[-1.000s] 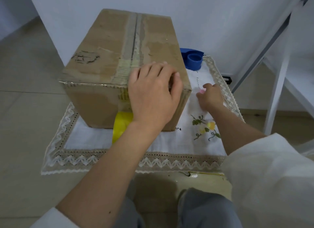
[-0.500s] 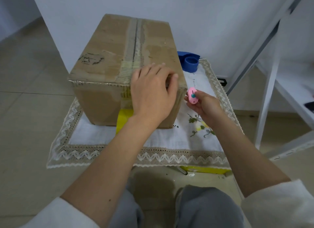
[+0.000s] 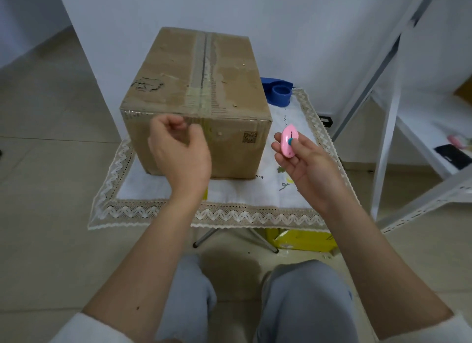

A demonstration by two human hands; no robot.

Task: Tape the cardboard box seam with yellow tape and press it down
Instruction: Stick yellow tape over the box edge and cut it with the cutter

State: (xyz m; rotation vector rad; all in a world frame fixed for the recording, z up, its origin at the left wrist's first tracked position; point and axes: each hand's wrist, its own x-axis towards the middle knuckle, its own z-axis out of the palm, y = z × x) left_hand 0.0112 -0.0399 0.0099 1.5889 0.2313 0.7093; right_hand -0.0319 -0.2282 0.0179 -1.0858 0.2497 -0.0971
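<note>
The cardboard box (image 3: 176, 69) stands on a lace-edged cloth (image 3: 229, 211). Its top seam (image 3: 203, 61) runs away from me under old, worn clear tape. My left hand (image 3: 178, 151) hovers in front of the box's near face, just below the top edge, with its fingers curled and nothing visible between them. Only a sliver of the yellow tape (image 3: 205, 195) shows beside my left wrist; the rest is hidden. To the right of the box, my right hand (image 3: 311, 169) holds up a small pink cutter (image 3: 288, 141) with a teal slider.
A blue tape dispenser (image 3: 278, 92) sits behind the box's right corner, near the wall. A white shelf frame (image 3: 388, 138) stands close on the right, with a dark phone (image 3: 453, 156) on its shelf. A yellow carton (image 3: 304, 240) lies under the small table. My knees are below.
My left hand has lifted off the box top, dropped in front of the near face and curled. My right hand picked the pink cutter up from the cloth and raised it.
</note>
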